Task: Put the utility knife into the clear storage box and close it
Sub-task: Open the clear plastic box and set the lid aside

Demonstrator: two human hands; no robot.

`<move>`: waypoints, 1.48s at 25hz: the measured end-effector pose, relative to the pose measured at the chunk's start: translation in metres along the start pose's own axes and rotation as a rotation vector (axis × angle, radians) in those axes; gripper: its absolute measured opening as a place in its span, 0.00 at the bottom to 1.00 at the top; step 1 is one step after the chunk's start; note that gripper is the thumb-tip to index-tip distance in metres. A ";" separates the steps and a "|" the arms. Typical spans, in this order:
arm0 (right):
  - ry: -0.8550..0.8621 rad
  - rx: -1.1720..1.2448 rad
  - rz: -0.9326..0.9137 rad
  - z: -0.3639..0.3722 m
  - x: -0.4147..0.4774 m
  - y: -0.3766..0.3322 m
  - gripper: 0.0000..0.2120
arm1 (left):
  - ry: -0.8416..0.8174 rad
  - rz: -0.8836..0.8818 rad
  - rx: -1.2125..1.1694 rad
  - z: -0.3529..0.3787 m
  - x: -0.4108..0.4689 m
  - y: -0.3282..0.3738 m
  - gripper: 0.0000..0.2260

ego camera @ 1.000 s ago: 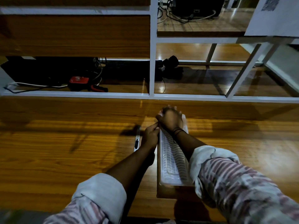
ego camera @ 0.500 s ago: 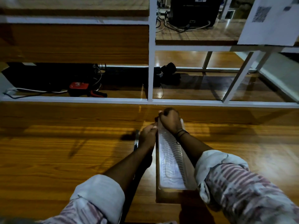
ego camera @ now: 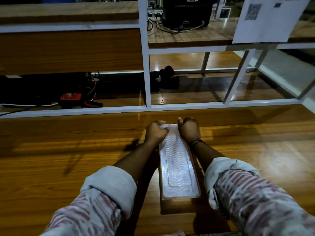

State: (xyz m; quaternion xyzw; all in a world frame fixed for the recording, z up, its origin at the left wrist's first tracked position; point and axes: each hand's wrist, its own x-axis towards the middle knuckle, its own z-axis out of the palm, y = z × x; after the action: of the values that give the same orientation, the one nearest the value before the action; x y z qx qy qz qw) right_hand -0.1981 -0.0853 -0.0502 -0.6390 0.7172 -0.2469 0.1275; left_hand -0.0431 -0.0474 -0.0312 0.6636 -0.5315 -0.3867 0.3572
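Observation:
A long clear storage box (ego camera: 177, 169) with a ribbed lid lies lengthwise on the wooden table, straight ahead of me. My left hand (ego camera: 156, 133) is curled over its far left corner. My right hand (ego camera: 189, 129) grips the far right corner, thumb up. Both sets of fingers are on the far end of the lid. The utility knife is hidden; my left forearm covers the spot left of the box where it lay, and only a dark shadow (ego camera: 133, 144) shows there.
A white metal frame rail (ego camera: 146, 106) runs across just beyond the box. Behind it lie cables, a red and black tool (ego camera: 71, 97) and a black object (ego camera: 167, 74). A printed sheet (ego camera: 265, 19) hangs at the upper right.
My left hand has moved from the box's left side up onto its far left corner. My right hand has shifted to the far right corner. The knife is no longer visible.

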 end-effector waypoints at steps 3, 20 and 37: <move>0.035 -0.011 -0.026 0.000 0.000 -0.001 0.25 | -0.021 0.024 0.024 -0.001 0.004 -0.004 0.16; 0.079 0.229 0.219 -0.026 -0.010 -0.007 0.29 | 0.040 -0.142 -0.179 -0.002 -0.022 -0.005 0.23; -0.137 0.209 0.144 -0.033 -0.056 -0.039 0.16 | 0.127 -0.251 -0.192 -0.019 -0.052 0.001 0.15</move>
State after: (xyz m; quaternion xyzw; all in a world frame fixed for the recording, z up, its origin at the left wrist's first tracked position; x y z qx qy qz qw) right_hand -0.1727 -0.0271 -0.0098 -0.5847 0.7212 -0.2663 0.2591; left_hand -0.0339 0.0050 -0.0153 0.7107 -0.3814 -0.4346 0.4007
